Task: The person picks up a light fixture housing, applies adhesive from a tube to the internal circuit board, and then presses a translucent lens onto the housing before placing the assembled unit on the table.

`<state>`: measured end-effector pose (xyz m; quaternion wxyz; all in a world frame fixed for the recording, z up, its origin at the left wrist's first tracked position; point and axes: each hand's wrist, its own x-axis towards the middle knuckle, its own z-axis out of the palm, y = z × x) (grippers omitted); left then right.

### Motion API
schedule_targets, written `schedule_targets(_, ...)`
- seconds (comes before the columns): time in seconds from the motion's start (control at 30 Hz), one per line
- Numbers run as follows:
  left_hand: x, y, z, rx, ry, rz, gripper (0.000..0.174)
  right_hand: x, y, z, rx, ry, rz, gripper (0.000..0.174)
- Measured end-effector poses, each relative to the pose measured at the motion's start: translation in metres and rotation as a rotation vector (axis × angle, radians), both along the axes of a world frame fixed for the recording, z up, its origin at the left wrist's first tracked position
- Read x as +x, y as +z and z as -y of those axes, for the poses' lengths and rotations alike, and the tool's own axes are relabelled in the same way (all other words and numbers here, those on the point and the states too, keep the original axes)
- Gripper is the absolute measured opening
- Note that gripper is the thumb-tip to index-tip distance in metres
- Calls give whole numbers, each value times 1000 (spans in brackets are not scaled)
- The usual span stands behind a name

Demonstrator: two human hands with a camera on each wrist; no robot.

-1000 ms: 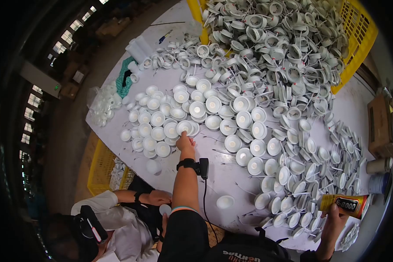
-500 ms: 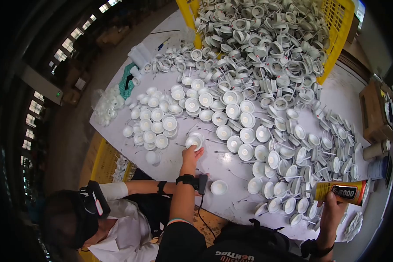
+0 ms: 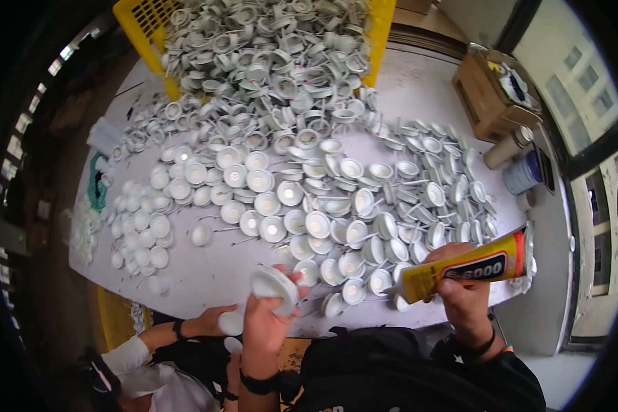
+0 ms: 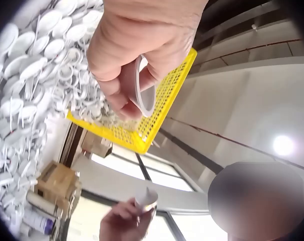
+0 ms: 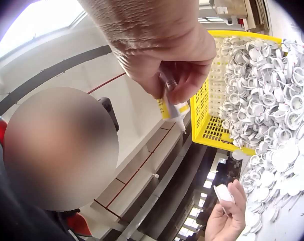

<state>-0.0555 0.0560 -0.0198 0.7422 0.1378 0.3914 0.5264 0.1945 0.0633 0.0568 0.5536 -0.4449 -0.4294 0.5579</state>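
Note:
My left hand [image 3: 266, 323] pinches a white round lamp fitting [image 3: 273, 288] above the table's front edge; in the left wrist view its rim [image 4: 148, 100] shows between thumb and fingers. My right hand [image 3: 465, 295] grips a yellow and black glue tube [image 3: 470, 269], its nozzle pointing left toward the fitting, some distance apart from it. The right wrist view shows the nozzle [image 5: 180, 124] below the curled fingers of the right hand [image 5: 167, 55]. White fittings [image 3: 271, 228] lie spread over the table behind both hands.
A yellow crate [image 3: 380, 41] heaped with fittings stands at the back. Another person's arm [image 3: 165, 335] is close on the left, holding a white piece. A cardboard box [image 3: 484, 96], a flask [image 3: 508, 147] and a blue-and-white container [image 3: 522, 175] stand at the right.
The head view has swung to the right. My left hand has lifted its fitting off the table and tilted it. The right hand has brought the glue tube closer to the left hand.

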Motion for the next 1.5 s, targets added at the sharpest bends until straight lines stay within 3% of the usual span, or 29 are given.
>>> schedule_targets(0.03, 9, 3, 3, -1, -12, 9, 48, 0, 2, 1, -1, -12, 9, 23)
schedule_targets(0.1, 27, 8, 11, 112, -266, 286, 53, 0, 5, 2, 81, 43, 92, 24)
schedule_targets(0.13, 35, 15, 12, 113, -266, 286, 53, 0, 6, 2, 110, 60, 124, 23)
schedule_targets(0.2, 50, 28, 12, 1, -270, 727, 55, 0, 11, 1, 153, 88, 171, 22)
schedule_targets(0.27, 55, 25, 16, -1, -271, 703, 55, 2, 13, 1, 201, 155, 290, 22)
schedule_targets(0.37, 57, 23, 16, 30, -286, 750, 52, -4, 16, 3, 196, 156, 245, 23)
schedule_targets(0.4, 56, 23, 14, 31, -318, 653, 51, -9, 18, 2, 195, 161, 248, 23)
schedule_targets(0.47, 56, 23, 14, 38, -347, 558, 51, -18, 21, 1, 145, 32, 293, 33)
schedule_targets(0.53, 58, 25, 15, 34, -333, 504, 62, -18, 18, 0, 186, 58, 346, 32)
schedule_targets(0.63, 59, 26, 13, 104, -340, 654, 52, -19, 19, -2, 225, 91, 432, 31)
schedule_targets(0.93, 58, 19, 22, 60, -339, 708, 58, -23, 18, -3, 239, 105, 506, 27)
schedule_targets(1.1, 58, 24, 21, 54, -361, 656, 59, -22, 19, -3, 222, 91, 505, 26)
schedule_targets(1.17, 59, 24, 21, 58, -358, 653, 60, -16, 22, -2, 238, 225, 490, 26)
schedule_targets(1.3, 62, 24, 21, 64, -359, 686, 58, -14, 27, -2, 255, 233, 505, 27)
schedule_targets(1.37, 63, 23, 22, 65, -358, 693, 58, -13, 35, -4, 279, 374, 668, 28)
schedule_targets(1.5, 61, 28, 19, 38, -366, 621, 60, -21, 40, -4, 398, 276, 716, 26)
